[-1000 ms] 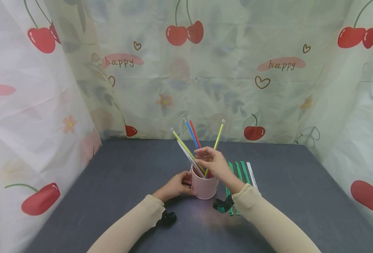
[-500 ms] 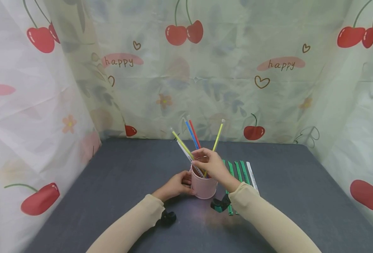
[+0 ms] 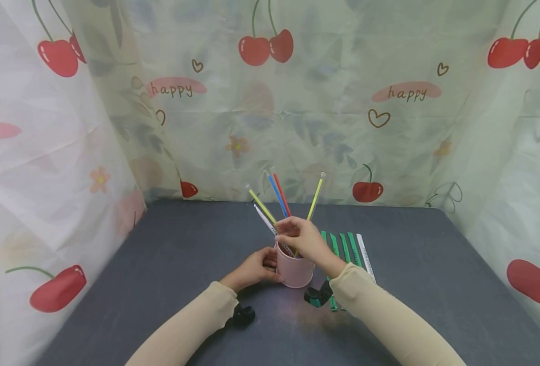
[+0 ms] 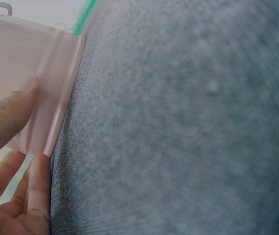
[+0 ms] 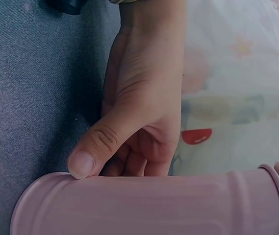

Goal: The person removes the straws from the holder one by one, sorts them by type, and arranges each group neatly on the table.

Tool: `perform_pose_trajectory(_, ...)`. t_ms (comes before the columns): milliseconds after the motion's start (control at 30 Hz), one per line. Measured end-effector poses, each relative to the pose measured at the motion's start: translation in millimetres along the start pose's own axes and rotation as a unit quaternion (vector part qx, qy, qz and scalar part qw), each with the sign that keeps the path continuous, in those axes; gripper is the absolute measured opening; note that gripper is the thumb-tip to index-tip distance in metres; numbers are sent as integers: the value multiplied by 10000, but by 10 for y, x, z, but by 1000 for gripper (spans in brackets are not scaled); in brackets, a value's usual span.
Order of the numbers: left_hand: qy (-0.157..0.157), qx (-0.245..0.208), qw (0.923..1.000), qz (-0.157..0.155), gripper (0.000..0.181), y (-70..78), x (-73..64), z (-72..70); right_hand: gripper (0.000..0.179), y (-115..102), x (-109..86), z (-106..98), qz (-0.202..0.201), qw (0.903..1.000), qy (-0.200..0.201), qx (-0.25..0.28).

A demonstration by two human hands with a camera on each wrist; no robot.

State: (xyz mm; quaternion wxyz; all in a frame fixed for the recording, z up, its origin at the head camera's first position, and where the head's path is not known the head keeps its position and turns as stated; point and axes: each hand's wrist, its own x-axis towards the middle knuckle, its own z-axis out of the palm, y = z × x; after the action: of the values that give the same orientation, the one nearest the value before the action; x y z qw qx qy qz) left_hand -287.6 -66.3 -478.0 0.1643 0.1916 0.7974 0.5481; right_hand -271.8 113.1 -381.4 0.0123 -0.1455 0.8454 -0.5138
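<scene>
A pink cup stands upright on the dark table, holding several slim sticks. My left hand grips its left side, with the thumb in front and the fingers round the side. In the left wrist view that thumb lies against the cup wall. Over the rim, my right hand pinches a slim white stick with printing, whose lower end is inside the cup. Two yellow sticks, a blue stick and a red stick with clear ends lean out of the cup.
Right of the cup, several green strips and a white printed strip lie side by side, partly hidden by the right forearm. A patterned curtain hangs behind the table's far edge.
My right hand has shifted slightly left and down, and the white stick's top has tipped a little left. The left hand and the cup stay in place.
</scene>
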Motion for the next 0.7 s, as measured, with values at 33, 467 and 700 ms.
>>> perform_pose_trajectory(33, -3, 11, 10000, 13, 66, 2, -4, 1, 26, 0, 0, 2, 7, 10000, -14, 7)
perform_pose_trajectory(467, 0, -14, 9999, 122, 66, -5, -7, -5, 23, -17, -1, 25, -61, 9997, -212, -96)
perform_pose_trajectory(700, -14, -23, 9999, 106, 68, 3, -11, -4, 23, -24, -6, 37, -9, 9995, -307, -62)
